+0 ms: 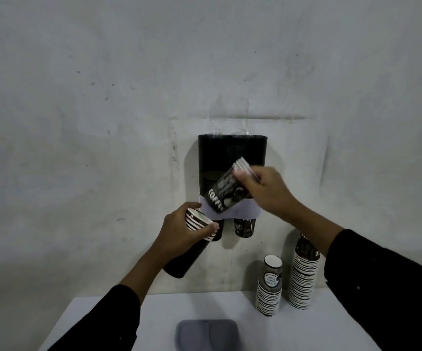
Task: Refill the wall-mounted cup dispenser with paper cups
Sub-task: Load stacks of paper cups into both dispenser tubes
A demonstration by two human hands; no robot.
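**Both hands hold cups in front of the wall dispenser**

While the right hand grips a small nested batch of paper cups by its rim end, the batch lies tilted, its base pointing down and to the left across the front of the cup dispenser. Fingers and thumb curl round the rims, and the printed side with the word COFFEE faces the camera. The batch overlaps the dispenser's dark body and the white band along its lower edge.

Lower and to the left, the left hand is wrapped round a longer dark sleeve of cups, held slantwise with the striped rims uppermost and the far end dropping down to the left. Its thumb lies across the rims, just beside the dispenser's left outlet.

That dispenser hangs on a pale, scuffed wall, with clear tape above it. Below the white band two cups poke out; the right outlet cup shows plainly, while the left one is mostly hidden behind the left hand.

On the white table beneath stand two upside-down stacks: a short cup stack and, just to its right, a tall cup stack, partly covered by the right sleeve. A grey rounded object lies at the table's near edge.
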